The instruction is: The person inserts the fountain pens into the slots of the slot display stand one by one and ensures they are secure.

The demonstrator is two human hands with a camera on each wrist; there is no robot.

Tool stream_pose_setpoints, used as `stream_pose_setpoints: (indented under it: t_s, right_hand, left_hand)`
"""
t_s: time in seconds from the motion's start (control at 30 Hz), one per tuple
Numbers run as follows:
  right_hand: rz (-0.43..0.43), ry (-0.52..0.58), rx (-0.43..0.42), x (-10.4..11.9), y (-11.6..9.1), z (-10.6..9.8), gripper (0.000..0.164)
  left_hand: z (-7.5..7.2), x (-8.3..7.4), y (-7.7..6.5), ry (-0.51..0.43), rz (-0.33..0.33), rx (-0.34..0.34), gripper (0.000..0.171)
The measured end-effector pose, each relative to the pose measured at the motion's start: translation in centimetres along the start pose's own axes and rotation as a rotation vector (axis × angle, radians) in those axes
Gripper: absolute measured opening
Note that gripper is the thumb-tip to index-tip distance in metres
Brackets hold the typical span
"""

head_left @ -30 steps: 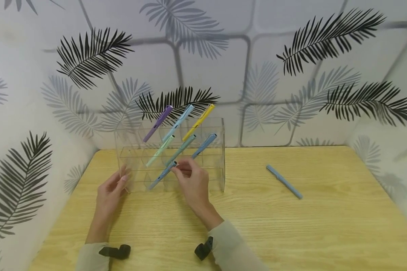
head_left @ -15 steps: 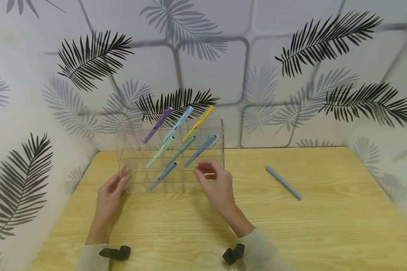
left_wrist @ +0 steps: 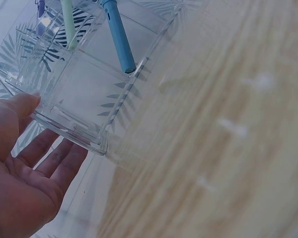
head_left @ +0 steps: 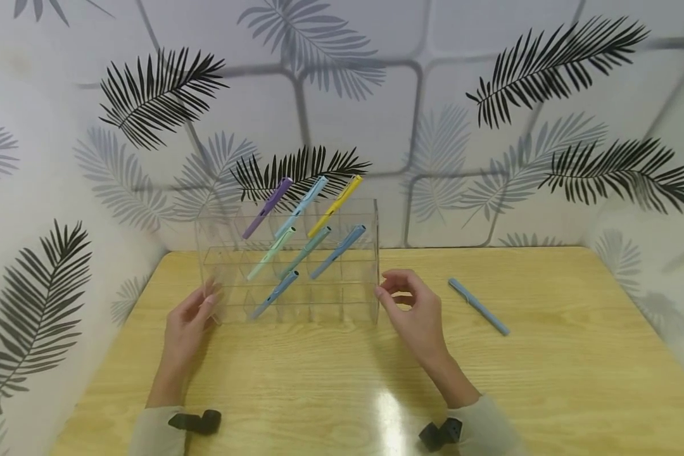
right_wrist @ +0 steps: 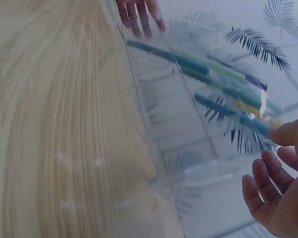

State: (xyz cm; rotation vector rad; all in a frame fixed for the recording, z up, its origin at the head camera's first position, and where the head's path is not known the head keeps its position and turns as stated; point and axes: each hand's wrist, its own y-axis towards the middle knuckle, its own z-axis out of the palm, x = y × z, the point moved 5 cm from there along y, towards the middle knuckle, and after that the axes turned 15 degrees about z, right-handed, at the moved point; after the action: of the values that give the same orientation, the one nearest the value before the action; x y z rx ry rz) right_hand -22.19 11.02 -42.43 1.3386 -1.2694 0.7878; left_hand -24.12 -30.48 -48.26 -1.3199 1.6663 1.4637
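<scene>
A clear acrylic pen rack (head_left: 326, 311) with tiered compartments stands on the table. My left hand (head_left: 187, 323) holds its left side wall, thumb on one face and fingers on the other, as the left wrist view shows. At the rack's right edge is my right hand (head_left: 413, 313), fingers loosely bent with nothing between them; whether it touches the rack I cannot tell. Tilted in the compartments are a purple pen (head_left: 266, 208), a light blue pen (head_left: 301, 208), a yellow pen (head_left: 335, 206), a mint pen (head_left: 270, 253), a teal pen (head_left: 305, 252) and blue pens (head_left: 339, 251).
One more blue pen (head_left: 479, 306) lies loose on the wooden table (head_left: 547, 380), to the right of my right hand. Behind the rack rises a pale wall (head_left: 353, 126) with a leaf pattern, close to the table's back edge.
My right hand has left the lowest blue pen in the rack and moved right, across the rack's front to its right edge. The left hand stays on the left side wall.
</scene>
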Motion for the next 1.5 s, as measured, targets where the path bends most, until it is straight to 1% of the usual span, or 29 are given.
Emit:
stream_pose_setpoints:
  t_s: [0.17, 0.33, 0.5, 0.6, 0.8, 0.87, 1.0, 1.07, 1.13, 1.27, 1.43, 1.5]
  right_hand:
    - [0.047, -0.050, -0.035, -1.7, 0.8, -2.4, 0.023]
    - [0.087, -0.085, -0.057, -3.4, 1.6, -4.5, 0.024]
    - [0.116, -0.100, -0.112, -4.9, 2.3, -6.6, 0.024]
    - [0.134, -0.144, -0.146, -5.8, 2.7, -7.8, 0.024]
    - [0.187, -0.261, -0.171, -7.2, 3.2, -9.8, 0.028]
    - [0.220, -0.293, -0.174, -7.7, 3.3, -10.5, 0.031]
    - [0.310, -0.327, -0.159, -8.8, 3.4, -11.5, 0.040]
    - [0.343, -0.333, -0.142, -9.2, 3.5, -11.8, 0.044]
    - [0.364, -0.340, -0.124, -9.4, 3.4, -12.0, 0.044]
    - [0.369, -0.381, -0.101, -9.6, 3.5, -12.4, 0.039]
    - [0.385, -0.451, -0.069, -9.6, 3.4, -12.7, 0.034]
    - [0.394, -0.474, -0.059, -9.6, 3.4, -12.7, 0.031]
  left_hand:
    - [0.2, -0.1, 0.2, -0.032, 0.000, 0.011, 0.048]
    - [0.1, -0.1, 0.1, -0.053, -0.007, 0.003, 0.049]
    - [0.0, 0.0, 0.2, -0.078, -0.019, -0.008, 0.049]
    - [0.1, -0.1, 0.2, -0.089, -0.017, -0.009, 0.049]
    - [0.1, -0.2, 0.2, -0.094, -0.006, -0.011, 0.047]
    - [0.1, -0.3, 0.2, -0.086, 0.005, -0.005, 0.048]
    - [0.1, -0.3, 0.1, -0.083, 0.023, 0.005, 0.049]
    - [0.0, -0.3, 0.2, -0.090, 0.025, 0.006, 0.049]
    - [0.0, -0.3, 0.2, -0.084, 0.025, 0.005, 0.049]
    - [0.0, -0.2, 0.2, -0.085, 0.019, -0.002, 0.049]
    - [0.0, -0.2, 0.2, -0.115, 0.019, -0.006, 0.049]
    - [0.1, -0.2, 0.2, -0.090, 0.017, -0.005, 0.049]
